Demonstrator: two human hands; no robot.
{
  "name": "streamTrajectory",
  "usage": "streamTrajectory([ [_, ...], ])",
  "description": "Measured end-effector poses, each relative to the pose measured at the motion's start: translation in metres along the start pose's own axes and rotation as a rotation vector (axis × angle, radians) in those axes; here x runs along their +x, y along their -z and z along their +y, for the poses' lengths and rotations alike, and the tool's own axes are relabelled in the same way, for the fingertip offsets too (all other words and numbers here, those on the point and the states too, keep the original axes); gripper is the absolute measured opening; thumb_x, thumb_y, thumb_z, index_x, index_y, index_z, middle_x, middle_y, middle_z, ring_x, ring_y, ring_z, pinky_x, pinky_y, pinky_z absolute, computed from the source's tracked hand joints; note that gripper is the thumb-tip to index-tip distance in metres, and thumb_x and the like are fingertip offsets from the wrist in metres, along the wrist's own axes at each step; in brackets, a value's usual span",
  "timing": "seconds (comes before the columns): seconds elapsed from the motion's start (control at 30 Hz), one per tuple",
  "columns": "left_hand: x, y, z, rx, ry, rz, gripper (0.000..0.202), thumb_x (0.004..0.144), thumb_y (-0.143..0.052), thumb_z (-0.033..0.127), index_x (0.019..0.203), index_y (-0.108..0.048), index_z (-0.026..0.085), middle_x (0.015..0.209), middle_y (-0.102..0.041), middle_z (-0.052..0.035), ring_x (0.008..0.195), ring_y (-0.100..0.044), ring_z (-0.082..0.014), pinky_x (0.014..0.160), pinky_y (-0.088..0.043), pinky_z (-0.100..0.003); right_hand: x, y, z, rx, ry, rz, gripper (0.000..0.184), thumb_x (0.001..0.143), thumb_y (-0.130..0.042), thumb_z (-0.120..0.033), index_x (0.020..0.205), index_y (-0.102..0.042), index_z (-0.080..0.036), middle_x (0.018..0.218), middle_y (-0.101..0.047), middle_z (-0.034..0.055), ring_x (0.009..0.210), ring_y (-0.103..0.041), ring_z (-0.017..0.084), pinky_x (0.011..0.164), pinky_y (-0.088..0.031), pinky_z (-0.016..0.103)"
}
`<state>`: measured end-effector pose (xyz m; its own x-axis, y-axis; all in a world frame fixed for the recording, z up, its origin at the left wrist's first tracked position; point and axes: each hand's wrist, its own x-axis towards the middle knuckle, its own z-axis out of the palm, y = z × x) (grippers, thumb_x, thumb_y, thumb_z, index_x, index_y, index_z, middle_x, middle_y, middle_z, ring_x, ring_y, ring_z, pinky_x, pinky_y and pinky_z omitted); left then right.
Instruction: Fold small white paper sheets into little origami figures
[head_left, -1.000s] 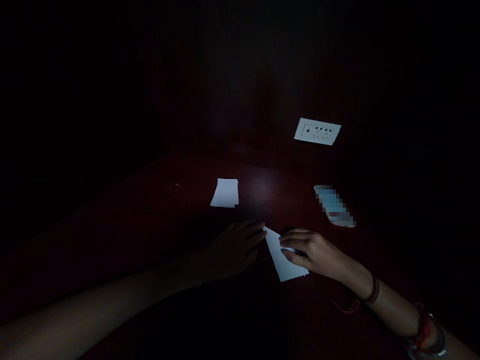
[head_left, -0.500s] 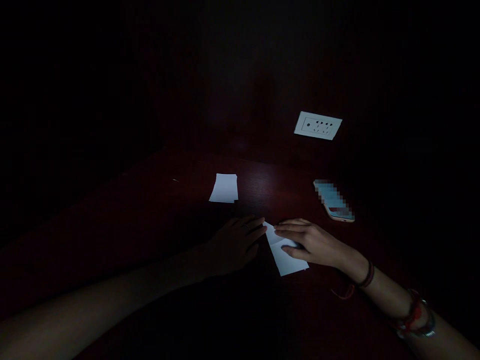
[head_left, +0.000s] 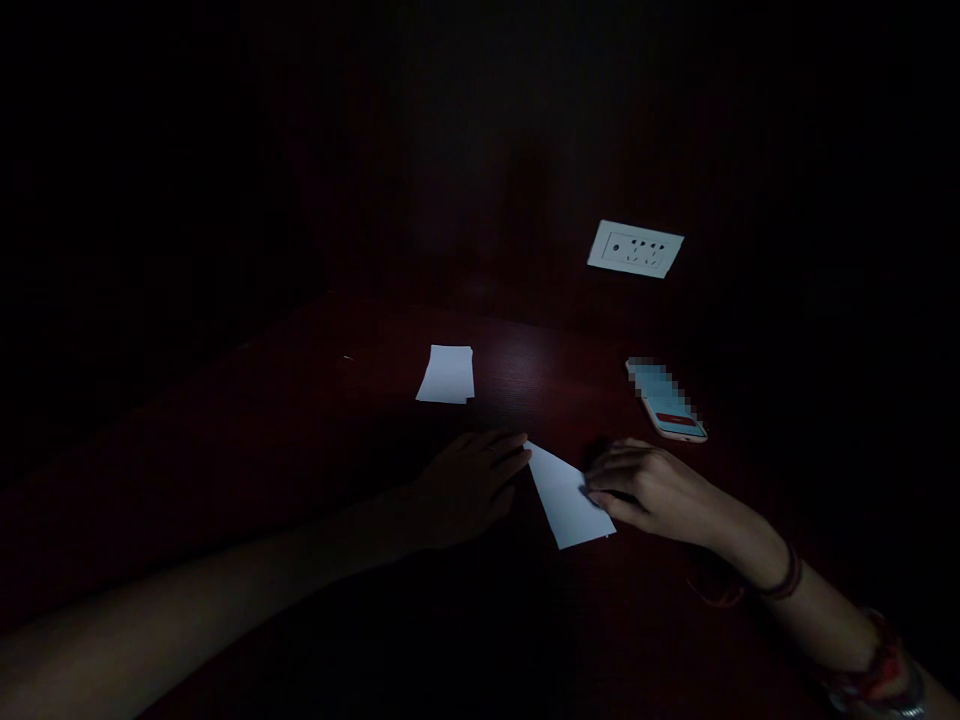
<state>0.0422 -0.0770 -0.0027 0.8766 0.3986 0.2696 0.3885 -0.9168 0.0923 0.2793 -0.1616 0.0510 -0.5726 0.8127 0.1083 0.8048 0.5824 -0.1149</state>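
Note:
A piece of white paper (head_left: 564, 505) lies flat on the dark red table between my two hands, its top edge slanting down to the right. My left hand (head_left: 476, 485) is open, fingers stretched out and resting low. Its fingertips touch the paper's upper left corner, and a ring shows on one finger. At the paper's right edge, my right hand (head_left: 646, 490) has curled fingers, with thumb and index tips close together on that edge. The palm side of this hand is hidden.
A small stack of white paper (head_left: 448, 375) lies farther back, left of centre. On the right is a phone (head_left: 667, 400) with its lit screen partly blurred out. A white wall socket (head_left: 635, 249) sits behind. Deep shadow covers the surroundings.
My right hand has slid to the right, from lying over the paper to its right edge, uncovering more of the sheet. My left hand and the paper have hardly moved.

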Motion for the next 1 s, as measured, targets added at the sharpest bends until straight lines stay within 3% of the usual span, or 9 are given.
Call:
streamTrajectory([
  [0.1,0.0,-0.001,0.001,-0.016,-0.023,0.039,0.042,0.084,-0.039,0.026,0.125,-0.034,0.021,0.133,-0.033,-0.0061,0.12,-0.028,-0.0235,0.095,-0.026,-0.042,0.002,-0.003,0.002,0.047,-0.086,0.058,0.024,0.086,-0.04,-0.026,0.084,-0.061,-0.016,0.081,-0.062,0.005,0.08,-0.057,0.016,0.079,-0.042,0.033],
  [0.23,0.001,-0.001,0.001,-0.043,-0.087,0.1,0.037,0.083,-0.039,0.022,0.12,-0.041,0.018,0.124,-0.04,-0.0094,0.118,-0.03,-0.024,0.094,-0.028,-0.042,0.008,-0.013,0.004,0.169,-0.21,0.175,0.023,0.085,-0.041,-0.028,0.099,-0.055,-0.016,0.089,-0.059,0.0065,0.081,-0.056,0.015,0.074,-0.045,0.028],
  [0.4,0.001,0.001,0.005,-0.067,-0.189,0.14,0.035,0.082,-0.041,0.015,0.117,-0.045,0.017,0.118,-0.044,-0.0094,0.115,-0.033,-0.0232,0.093,-0.031,-0.04,0.012,-0.027,0.002,0.161,-0.22,0.159,0.028,0.08,-0.051,-0.028,0.105,-0.053,-0.015,0.094,-0.055,0.009,0.09,-0.053,0.019,0.079,-0.043,0.033],
  [0.67,0.015,0.011,0.024,-0.369,0.041,0.163,0.015,0.082,-0.045,0.018,0.095,-0.054,0.018,0.09,-0.055,-0.0013,0.084,-0.051,-0.0131,0.073,-0.043,-0.027,0.016,-0.021,-0.01,0.32,-0.265,0.217,0.005,0.074,-0.055,-0.015,0.074,-0.06,-0.016,0.068,-0.051,-0.0002,0.063,-0.049,0.01,0.059,-0.04,0.022],
  [0.77,0.017,0.017,0.03,-0.397,0.083,0.178,0.011,0.082,-0.046,0.018,0.082,-0.056,0.017,0.081,-0.052,-0.0003,0.076,-0.05,-0.0122,0.067,-0.042,-0.025,0.012,-0.016,-0.019,0.354,-0.253,0.286,0.007,0.075,-0.054,-0.017,0.075,-0.06,-0.017,0.068,-0.05,-0.0004,0.063,-0.049,0.01,0.059,-0.039,0.022],
  [1.0,0.017,0.024,0.047,-0.312,0.071,0.303,0.011,0.082,-0.044,0.017,0.079,-0.055,0.017,0.083,-0.049,-0.0019,0.082,-0.046,-0.0143,0.074,-0.041,-0.029,0.005,-0.007,-0.036,0.236,-0.152,0.383,0.011,0.08,-0.049,-0.018,0.081,-0.059,-0.017,0.078,-0.056,0.0022,0.075,-0.051,0.013,0.069,-0.036,0.026],
])
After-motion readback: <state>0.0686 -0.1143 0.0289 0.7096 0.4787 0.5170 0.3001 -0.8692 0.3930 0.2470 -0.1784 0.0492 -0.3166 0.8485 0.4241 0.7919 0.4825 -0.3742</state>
